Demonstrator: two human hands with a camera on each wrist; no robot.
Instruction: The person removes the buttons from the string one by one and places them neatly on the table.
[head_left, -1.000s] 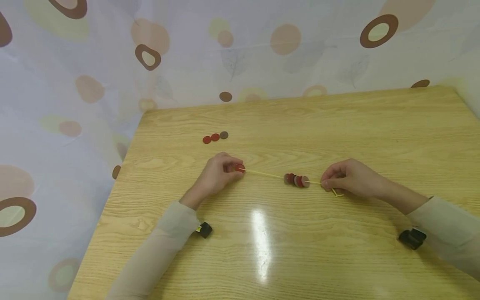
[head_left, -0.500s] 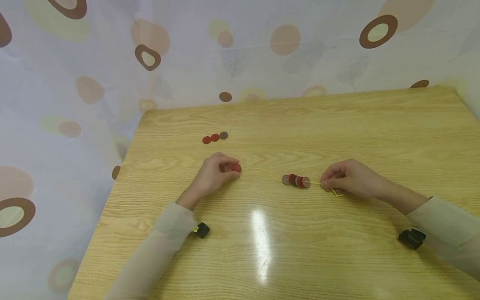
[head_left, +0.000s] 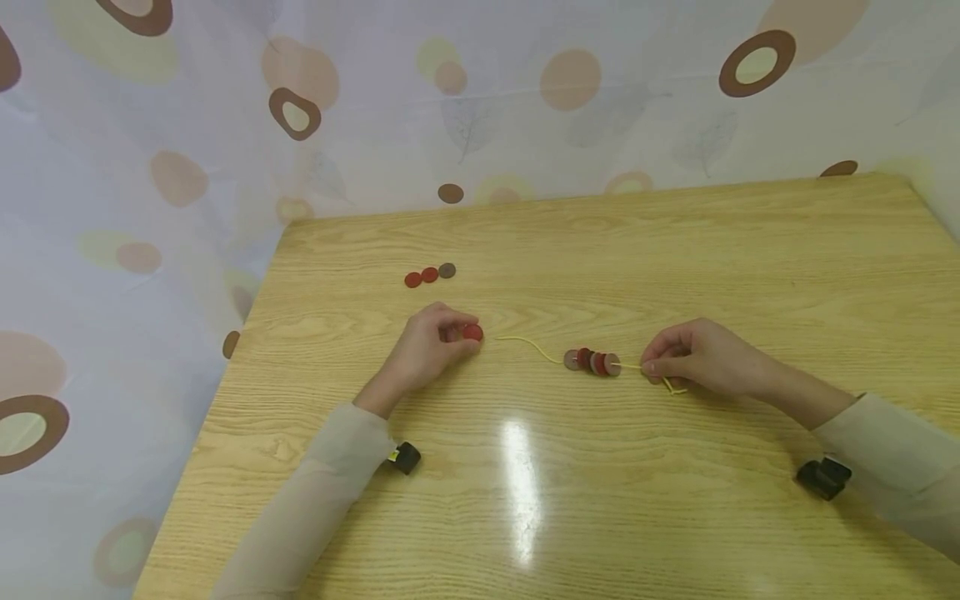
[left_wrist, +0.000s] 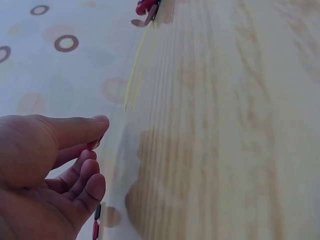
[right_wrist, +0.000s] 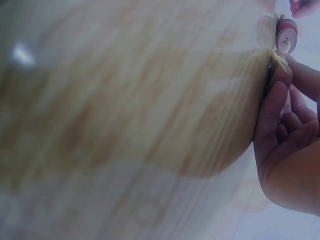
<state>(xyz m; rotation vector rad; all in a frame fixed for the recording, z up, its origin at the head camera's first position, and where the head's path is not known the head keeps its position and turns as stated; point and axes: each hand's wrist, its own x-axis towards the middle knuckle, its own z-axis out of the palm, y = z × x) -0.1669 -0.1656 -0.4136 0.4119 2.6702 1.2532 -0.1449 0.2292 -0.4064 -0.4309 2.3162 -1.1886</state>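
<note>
In the head view my left hand point(head_left: 431, 346) pinches a red button point(head_left: 472, 332) between thumb and fingertips, just above the table. A thin yellow string point(head_left: 528, 340) lies to its right, its free end a short gap from the button. Several red, brown and dark buttons point(head_left: 591, 362) are threaded on the string in a row. My right hand point(head_left: 701, 354) pinches the string just right of that row, with the short knotted tail hanging below the fingers. In the right wrist view the nearest threaded button point(right_wrist: 286, 40) shows its holes.
Two red buttons point(head_left: 421, 277) and one grey-brown button point(head_left: 447, 270) lie in a line on the wooden table point(head_left: 637, 267), beyond my left hand. A patterned cloth point(head_left: 510, 108) hangs along the table's back and left edges.
The string's left end has come away from the red button and now lies slack and curved. My left hand has shifted slightly left with the button; the right hand has stayed put.
</note>
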